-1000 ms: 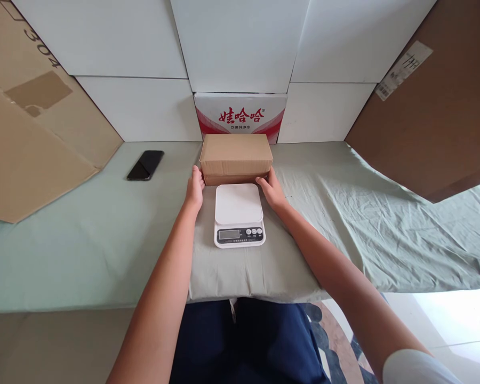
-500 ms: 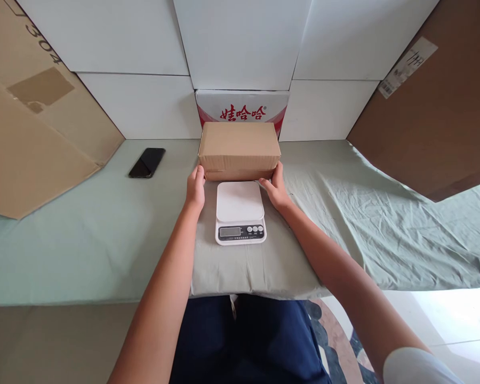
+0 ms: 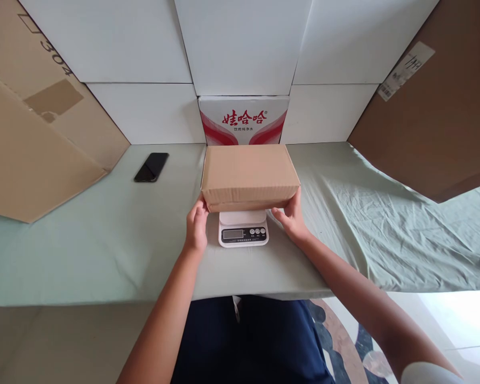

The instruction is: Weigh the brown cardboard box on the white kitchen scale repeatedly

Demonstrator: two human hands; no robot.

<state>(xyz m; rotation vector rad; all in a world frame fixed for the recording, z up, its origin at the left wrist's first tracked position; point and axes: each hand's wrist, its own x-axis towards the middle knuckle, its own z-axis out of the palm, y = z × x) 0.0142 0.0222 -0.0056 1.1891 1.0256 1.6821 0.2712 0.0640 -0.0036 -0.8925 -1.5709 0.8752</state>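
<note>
A closed brown cardboard box (image 3: 250,170) is held between my two hands, over the back part of a white kitchen scale (image 3: 244,236). My left hand (image 3: 197,225) grips the box's near left corner, thumb at the front. At the near right corner, my right hand (image 3: 293,217) grips it with the fingers partly hidden under and behind. Most of the weighing plate is covered by the box, while the display and buttons show in front. Whether the box touches the plate I cannot tell.
A black phone (image 3: 151,167) lies on the green cloth (image 3: 84,240) to the left. Large cardboard panels stand at the left (image 3: 44,133) and right (image 3: 436,117). Behind the box is a white and red carton (image 3: 244,114) against white panels.
Both hands have brought the cardboard box nearer to me and up, from behind the scale to over its plate. More of the red and white carton now shows.
</note>
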